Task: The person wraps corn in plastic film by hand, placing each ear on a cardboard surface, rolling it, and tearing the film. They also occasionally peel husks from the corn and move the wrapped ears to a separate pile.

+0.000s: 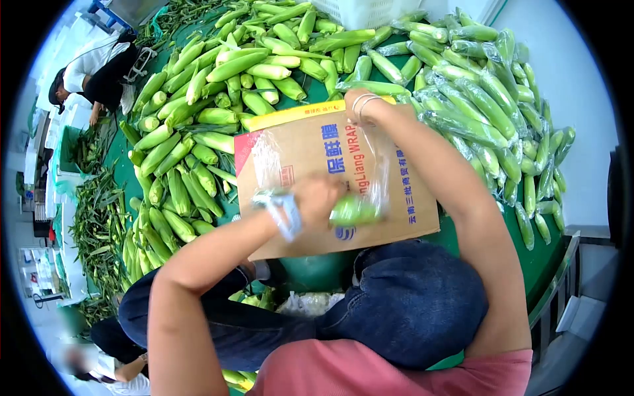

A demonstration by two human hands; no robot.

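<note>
A brown cardboard box [300,152] with blue and red print and a yellow far edge stands tilted before my knees. My left hand [318,198], smeared by motion, is closed at a green ear of corn [356,211] over the box's face. Clear plastic wrap [382,165] shows beside this ear and runs up toward the far edge. There, my right hand [362,109] is closed on the box, its fingertips partly hidden.
Unwrapped ears of corn [175,191] are heaped at the left and back, wrapped ears [472,105] at the right. Stripped husks [99,231] lie far left. A white crate [363,13] stands behind. Two other people [99,66] [119,369] are at the left.
</note>
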